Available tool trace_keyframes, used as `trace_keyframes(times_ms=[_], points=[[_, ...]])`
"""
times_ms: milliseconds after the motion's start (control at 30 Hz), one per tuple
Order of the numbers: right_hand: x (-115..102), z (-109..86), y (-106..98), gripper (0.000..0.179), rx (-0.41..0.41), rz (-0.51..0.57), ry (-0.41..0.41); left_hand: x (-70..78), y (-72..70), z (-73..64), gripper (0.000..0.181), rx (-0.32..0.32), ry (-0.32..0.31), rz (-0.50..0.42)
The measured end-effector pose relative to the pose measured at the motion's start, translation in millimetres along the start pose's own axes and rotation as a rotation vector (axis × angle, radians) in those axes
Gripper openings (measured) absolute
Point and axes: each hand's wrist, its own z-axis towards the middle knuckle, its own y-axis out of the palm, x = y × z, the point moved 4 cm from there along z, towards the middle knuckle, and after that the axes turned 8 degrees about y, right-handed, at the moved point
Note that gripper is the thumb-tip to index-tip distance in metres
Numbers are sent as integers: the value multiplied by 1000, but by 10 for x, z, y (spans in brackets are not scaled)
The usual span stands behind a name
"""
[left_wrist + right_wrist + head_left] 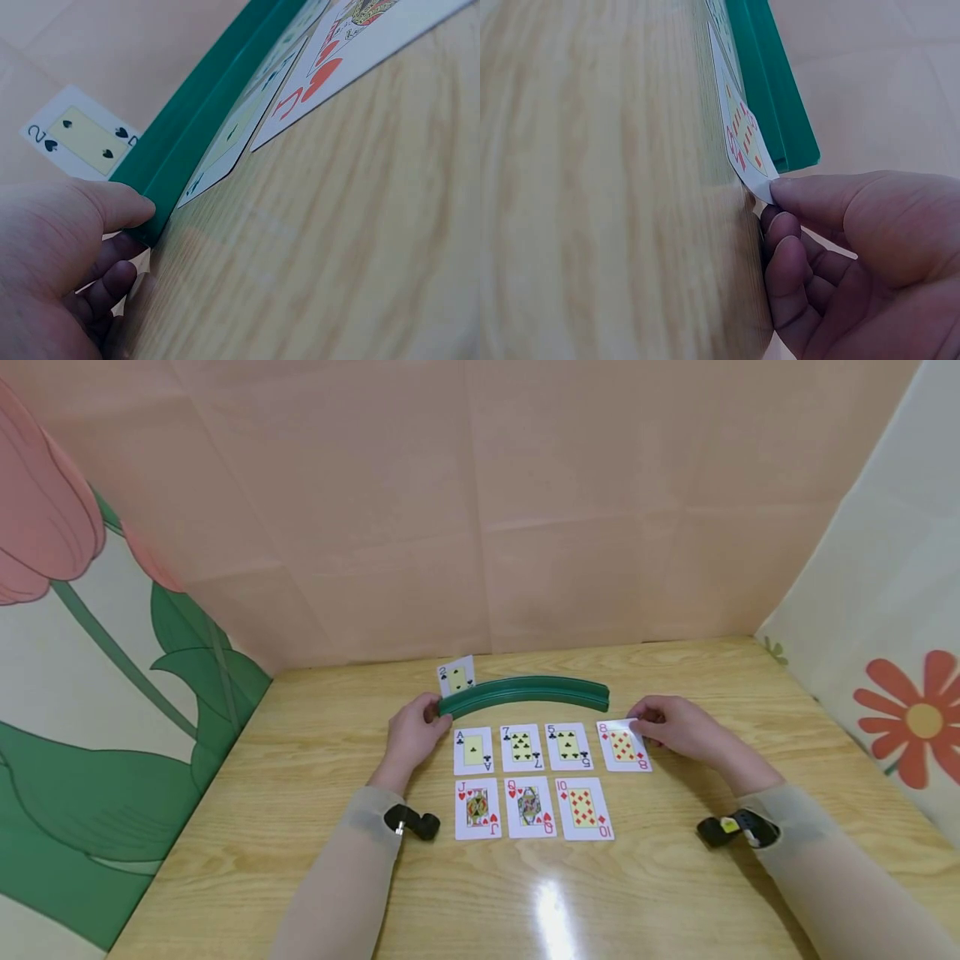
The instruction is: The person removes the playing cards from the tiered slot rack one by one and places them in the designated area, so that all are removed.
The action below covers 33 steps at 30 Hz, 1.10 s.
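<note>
My left hand (417,731) pinches the left end of a curved green card holder (525,690), thumb in front and fingers behind, as the left wrist view shows. A two of spades (457,677) stands tilted in the holder near that hand. With thumb and fingers my right hand (678,727) pinches the upper right corner of the eight of diamonds (621,747). In the right wrist view that card (744,139) bends up slightly at the pinched corner, its far part lying low by the table.
Left of the eight lie the ace (472,750), seven (521,747) and five of clubs (568,747). A nearer row holds the jack (477,808) and queen of hearts (531,807) and the ten of diamonds (584,808). A pink backdrop (480,527) rises behind the wooden table (300,877).
</note>
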Motion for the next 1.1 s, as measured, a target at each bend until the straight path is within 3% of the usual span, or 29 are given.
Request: trace_keyframes(times_ms=[1100], points=[[-16,-1,7,21,33,-9,7,-31,6,6,25,-6,-8,-12]])
